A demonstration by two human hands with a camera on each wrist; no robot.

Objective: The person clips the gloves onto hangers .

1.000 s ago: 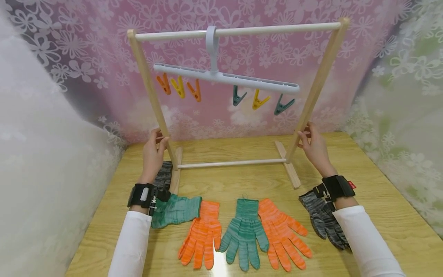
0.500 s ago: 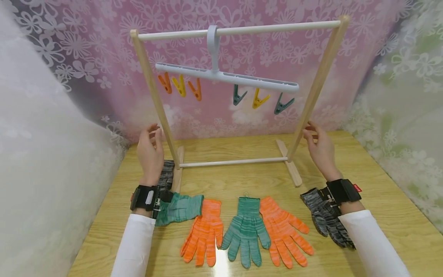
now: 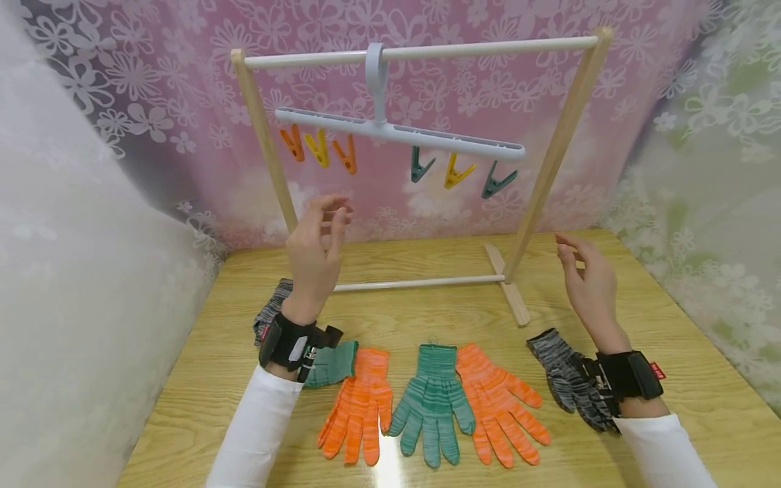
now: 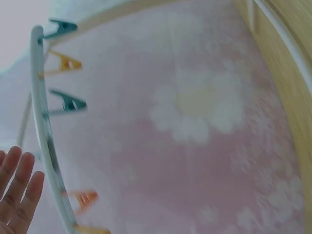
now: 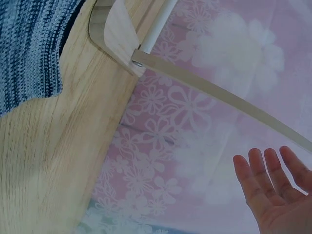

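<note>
My left hand point(image 3: 314, 251) is raised in front of the rack's left post, below the orange and yellow clips, with loosely bent fingers and nothing in it. To the right of the right post, my right hand point(image 3: 588, 285) hovers with relaxed fingers, also holding nothing. The wooden rack point(image 3: 558, 146) stands upright, and from its white top bar hangs a pale grey hanger point(image 3: 399, 133), tilted down to the right. Below the hanger are orange clips point(image 3: 345, 156), yellow clips point(image 3: 456, 173) and dark green clips point(image 3: 498, 181). In the left wrist view, the left fingers point(image 4: 22, 180) appear beside the hanger.
On the wooden table point(image 3: 659, 325) lie two orange gloves point(image 3: 364, 407), a green glove point(image 3: 433, 400), another green glove point(image 3: 332, 364) partly under the left wrist, and grey-black gloves point(image 3: 564, 373) at both sides. A pink floral curtain point(image 3: 421, 210) hangs behind the rack.
Both hands have let go of the rack's posts. The left hand has moved right and up toward the hanger; the right hand has drawn away to the right. The rack and gloves stay put.
</note>
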